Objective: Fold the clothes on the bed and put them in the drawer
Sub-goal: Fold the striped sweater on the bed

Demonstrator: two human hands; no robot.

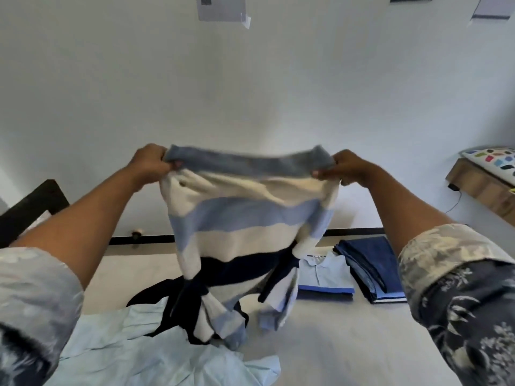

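Nearest the camera are two rolled-up floral sleeves (459, 296), one at each lower corner, with bare forearms reaching forward from them; between them a crumpled pale blue shirt (133, 344) lies loose on the bed (348, 344), its fabric spread toward the lower edge; a dark garment (156, 293) shows partly beside and under it; the left hand (152, 162) is closed tight on one top corner of a striped sweater (245, 218), fingers curled round the grey-blue ribbed band; the right hand (345, 168) pinches the opposite corner of the same band, thumb and fingers shut on the knit; the sweater hangs between them, lifted above the bed, its bands cream, light blue and navy; its lower part and sleeves trail down and touch the bed and the pale blue shirt; farther back on the right side of the bed a folded light blue polo shirt (326, 277) lies flat, and just beside it folded dark blue jeans (373, 268); a white wall (250, 79) rises behind; at the far right a wooden shelf (482, 185) carries a cushion with coloured patches (496, 160)
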